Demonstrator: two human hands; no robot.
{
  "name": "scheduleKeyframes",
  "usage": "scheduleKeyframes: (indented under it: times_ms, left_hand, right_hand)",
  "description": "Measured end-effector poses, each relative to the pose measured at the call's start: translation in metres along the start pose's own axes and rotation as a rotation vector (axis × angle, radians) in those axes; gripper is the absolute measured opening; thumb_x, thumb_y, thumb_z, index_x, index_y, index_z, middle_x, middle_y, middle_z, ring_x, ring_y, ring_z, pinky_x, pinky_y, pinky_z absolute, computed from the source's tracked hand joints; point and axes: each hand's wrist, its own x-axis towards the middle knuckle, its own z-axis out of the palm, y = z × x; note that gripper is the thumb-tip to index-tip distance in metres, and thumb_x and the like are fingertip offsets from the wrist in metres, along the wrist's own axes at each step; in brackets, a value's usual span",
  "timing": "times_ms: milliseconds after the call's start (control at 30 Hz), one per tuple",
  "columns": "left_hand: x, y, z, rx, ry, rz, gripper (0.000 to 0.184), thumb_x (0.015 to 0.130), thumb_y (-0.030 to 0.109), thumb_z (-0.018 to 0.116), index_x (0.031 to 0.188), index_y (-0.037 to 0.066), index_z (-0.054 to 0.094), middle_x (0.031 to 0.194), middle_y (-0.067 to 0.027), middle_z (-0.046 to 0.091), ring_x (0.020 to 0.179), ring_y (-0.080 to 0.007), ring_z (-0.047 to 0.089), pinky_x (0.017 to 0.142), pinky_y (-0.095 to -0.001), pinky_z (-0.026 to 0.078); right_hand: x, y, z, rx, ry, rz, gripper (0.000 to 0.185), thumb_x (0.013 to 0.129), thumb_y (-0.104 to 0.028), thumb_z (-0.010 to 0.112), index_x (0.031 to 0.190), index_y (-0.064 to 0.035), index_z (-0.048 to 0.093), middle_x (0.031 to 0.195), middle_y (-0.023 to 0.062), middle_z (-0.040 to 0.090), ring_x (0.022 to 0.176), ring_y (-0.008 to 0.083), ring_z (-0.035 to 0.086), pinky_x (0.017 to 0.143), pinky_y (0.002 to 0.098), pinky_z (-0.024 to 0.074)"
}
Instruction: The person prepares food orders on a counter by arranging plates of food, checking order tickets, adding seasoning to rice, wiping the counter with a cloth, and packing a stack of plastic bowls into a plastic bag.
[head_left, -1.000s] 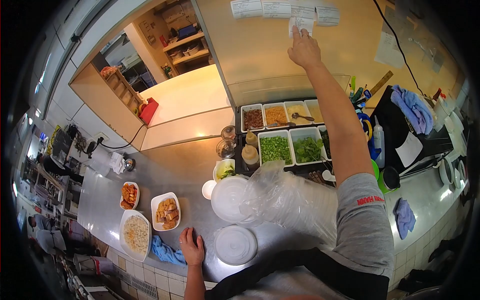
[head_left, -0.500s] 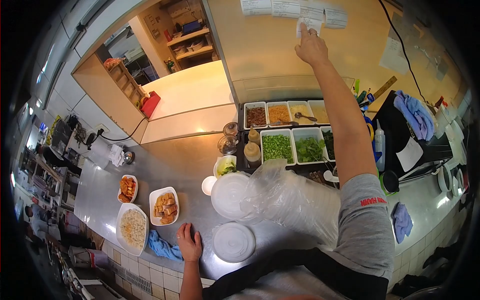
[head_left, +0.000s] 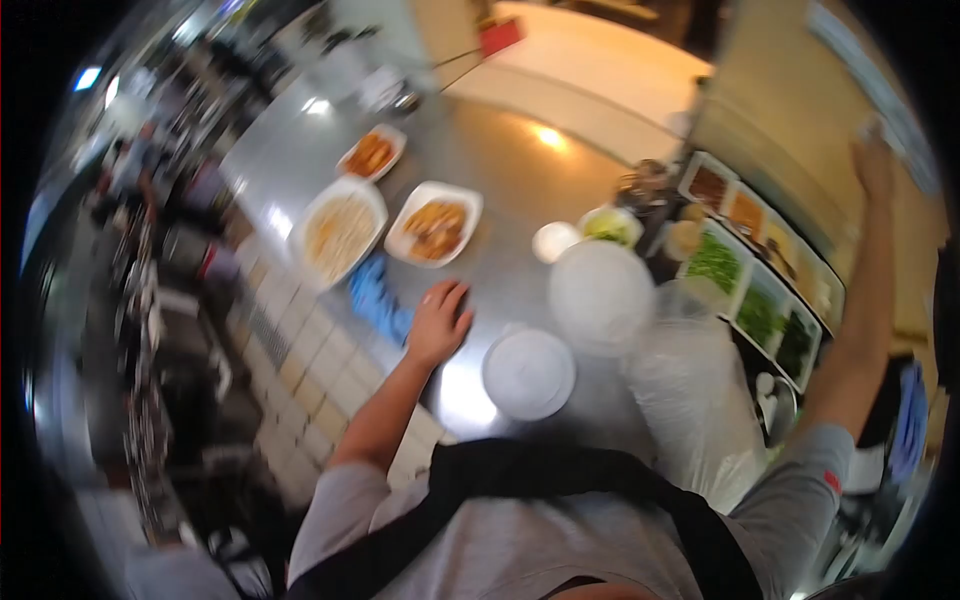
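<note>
My left hand rests on the steel counter, its fingers loosely spread and nothing held. Beside it lies a crumpled blue cloth. Beyond are a white bowl of fried pieces, an oval bowl of rice and a smaller bowl of orange-red food. A round container with a white lid stands to its right. My right hand is raised at the paper slips on the wall; blur hides its fingers.
A stack of round lids and a clear plastic bag sit on the counter's right half. Behind them stand trays of chopped greens and toppings. A small green-filled bowl is nearby. At left, people are blurred above a tiled floor.
My view has swung left, so the counter and bowls appear turned and farther right. My right hand is still up at the paper slips; my left hand stays on the counter near the blue cloth.
</note>
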Motion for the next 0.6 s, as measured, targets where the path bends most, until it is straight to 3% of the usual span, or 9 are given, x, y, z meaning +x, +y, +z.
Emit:
scheduleKeyframes:
  times_ms: [67,133,433,600]
  left_hand:
    - [-0.002,-0.004,0.001,0.002,0.009,0.025,0.038,0.078,0.020,0.060,0.113,0.004,0.053,0.117,-0.0167,0.050,0.110,-0.0342,0.046,0.095,-0.0412,0.037]
    - [-0.002,-0.006,0.001,-0.002,0.002,0.007,0.038,0.078,0.020,0.060,0.112,0.004,0.053,0.117,-0.0165,0.050,0.110,-0.0339,0.046,0.095,-0.0410,0.037]
    - [0.000,-0.005,0.003,-0.009,0.004,-0.004,0.041,0.076,0.019,0.061,0.114,0.005,0.053,0.117,-0.0177,0.050,0.109,-0.0357,0.047,0.095,-0.0427,0.037]
    - [0.000,0.004,0.005,0.009,0.000,0.052,0.041,0.077,0.015,0.060,0.115,0.002,0.052,0.119,-0.0199,0.048,0.110,-0.0376,0.045,0.096,-0.0438,0.036]
  right_hand:
    - [0.006,-0.012,-0.023,-0.082,-0.117,0.095,0.067,0.085,-0.039,0.052,0.139,-0.0110,0.025,0.112,0.0322,0.053,0.104,0.0452,0.052,0.088,0.0504,0.0428]
    - [0.008,-0.001,-0.004,-0.105,0.027,0.066,0.064,0.086,-0.038,0.052,0.139,-0.0141,0.026,0.105,0.0313,0.057,0.098,0.0458,0.055,0.084,0.0503,0.0450]
    - [-0.008,-0.016,0.000,0.020,-0.086,0.008,0.077,0.078,-0.034,0.059,0.140,-0.0084,0.022,0.118,0.0298,0.048,0.105,0.0419,0.052,0.086,0.0479,0.0453]
    - [-0.018,-0.061,-0.076,0.087,-0.152,0.256,0.084,0.074,-0.031,0.063,0.141,-0.0053,0.019,0.126,0.0289,0.044,0.109,0.0397,0.051,0.088,0.0466,0.0454]
